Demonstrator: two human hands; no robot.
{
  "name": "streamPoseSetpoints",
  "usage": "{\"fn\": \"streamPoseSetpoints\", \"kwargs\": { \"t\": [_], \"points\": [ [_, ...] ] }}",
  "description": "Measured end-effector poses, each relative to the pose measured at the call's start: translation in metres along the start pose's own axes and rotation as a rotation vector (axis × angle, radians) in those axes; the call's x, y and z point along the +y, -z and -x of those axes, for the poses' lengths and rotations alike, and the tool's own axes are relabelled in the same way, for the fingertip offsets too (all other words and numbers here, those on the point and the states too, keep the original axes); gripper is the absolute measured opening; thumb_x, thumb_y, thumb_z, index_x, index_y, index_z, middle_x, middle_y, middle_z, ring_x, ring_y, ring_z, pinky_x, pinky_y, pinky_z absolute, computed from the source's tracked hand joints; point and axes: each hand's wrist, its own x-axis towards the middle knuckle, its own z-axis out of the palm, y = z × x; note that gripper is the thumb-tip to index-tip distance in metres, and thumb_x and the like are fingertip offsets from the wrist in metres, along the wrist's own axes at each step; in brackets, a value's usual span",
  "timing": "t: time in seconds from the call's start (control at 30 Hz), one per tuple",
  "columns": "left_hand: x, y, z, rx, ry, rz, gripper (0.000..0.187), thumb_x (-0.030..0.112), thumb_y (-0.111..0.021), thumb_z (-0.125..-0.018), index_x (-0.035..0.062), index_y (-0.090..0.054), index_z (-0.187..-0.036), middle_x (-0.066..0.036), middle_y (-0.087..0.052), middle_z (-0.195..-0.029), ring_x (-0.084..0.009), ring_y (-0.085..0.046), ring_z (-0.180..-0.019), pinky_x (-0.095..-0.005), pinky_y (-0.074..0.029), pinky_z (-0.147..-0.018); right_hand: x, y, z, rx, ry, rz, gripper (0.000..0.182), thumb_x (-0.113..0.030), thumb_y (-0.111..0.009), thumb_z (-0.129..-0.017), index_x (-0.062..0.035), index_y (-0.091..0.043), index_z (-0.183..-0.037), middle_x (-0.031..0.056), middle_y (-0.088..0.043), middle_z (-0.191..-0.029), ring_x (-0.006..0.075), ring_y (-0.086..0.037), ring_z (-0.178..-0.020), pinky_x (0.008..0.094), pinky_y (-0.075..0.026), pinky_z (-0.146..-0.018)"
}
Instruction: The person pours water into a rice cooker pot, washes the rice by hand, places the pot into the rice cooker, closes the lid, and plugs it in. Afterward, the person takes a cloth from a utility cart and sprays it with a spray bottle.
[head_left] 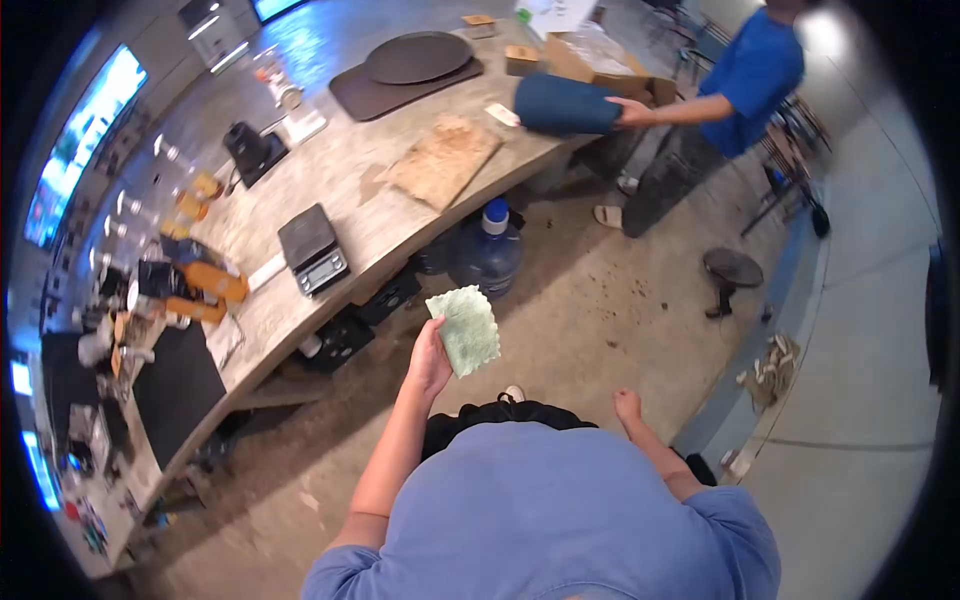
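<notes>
A pale green cloth with a scalloped edge is pinched in my left hand, held up in front of my body beside the counter. My right hand hangs low at my right side, over the concrete floor. Its fingers are curled closed, and whether anything is inside them is too small to make out. Nearest to the cloth are a large blue water bottle on the floor by the counter and a black digital scale on the countertop.
The long counter bears a wooden board, dark trays, pump bottles and a black mat. Another person in blue holds a dark blue cylinder at its far end. A low stool stands at right.
</notes>
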Motion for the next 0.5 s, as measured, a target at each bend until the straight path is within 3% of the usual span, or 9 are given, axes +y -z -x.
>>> {"fn": "streamPoseSetpoints", "kwargs": {
  "t": [0.07, 0.13, 0.23, 0.4, 0.5],
  "points": [
    [0.004, 0.000, 0.006, 0.043, -0.051, 0.042, 0.050, 0.032, -0.042, -0.089, 0.0044, -0.037, -0.130, -0.011, -0.049, -0.126, -0.0275, -0.049, -0.114, -0.0428, -0.038, -0.097, -0.040, 0.021, -0.034, -0.017, -0.064, -0.121, 0.019, -0.015, -0.051, -0.082, -0.0001, -0.063, -0.085, 0.0136, -0.061, -0.064, 0.0248, -0.060, -0.058, 0.0360, -0.047, -0.059],
    [0.004, 0.007, 0.011, 0.047, -0.102, 0.098, 0.049, 0.032, -0.044, -0.088, 0.0049, -0.040, -0.128, -0.011, -0.051, -0.123, -0.0274, -0.050, -0.113, -0.0431, -0.038, -0.097, -0.074, 0.021, -0.061, -0.030, -0.023, -0.222, 0.012, -0.014, -0.052, -0.082, -0.0078, -0.061, -0.082, 0.0039, -0.054, -0.058, 0.0149, -0.050, -0.044, 0.0288, -0.040, -0.040],
    [0.004, 0.024, 0.023, 0.055, -0.153, 0.158, 0.049, 0.031, -0.045, -0.088, 0.0035, -0.040, -0.128, -0.012, -0.051, -0.124, -0.0276, -0.050, -0.113, -0.0428, -0.038, -0.098, -0.119, 0.002, -0.069, -0.107, 0.110, -0.374, 0.012, -0.015, -0.053, -0.083, -0.0064, -0.060, -0.084, 0.0038, -0.055, -0.059, 0.0128, -0.050, -0.044, 0.0266, -0.040, -0.039],
    [0.012, 0.061, 0.050, 0.117, -0.249, 0.219, 0.048, 0.029, -0.046, -0.087, 0.0025, -0.041, -0.127, -0.012, -0.050, -0.124, -0.0277, -0.050, -0.114, -0.0425, -0.037, -0.098, -0.165, -0.056, -0.031, -0.361, 0.186, -0.263, 0.011, -0.014, -0.054, -0.083, -0.0050, -0.059, -0.085, 0.0036, -0.055, -0.060, 0.0116, -0.051, -0.046, 0.0257, -0.042, -0.040],
    [0.020, 0.072, 0.070, 0.162, -0.282, 0.232, 0.047, 0.028, -0.046, -0.087, 0.0026, -0.041, -0.126, -0.012, -0.051, -0.124, -0.0276, -0.049, -0.114, -0.0424, -0.037, -0.099, -0.166, -0.087, -0.010, -0.531, 0.349, -0.073, 0.010, -0.013, -0.054, -0.083, -0.0048, -0.059, -0.085, 0.0038, -0.056, -0.062, 0.0117, -0.052, -0.047, 0.0260, -0.042, -0.041]
  ]
}}
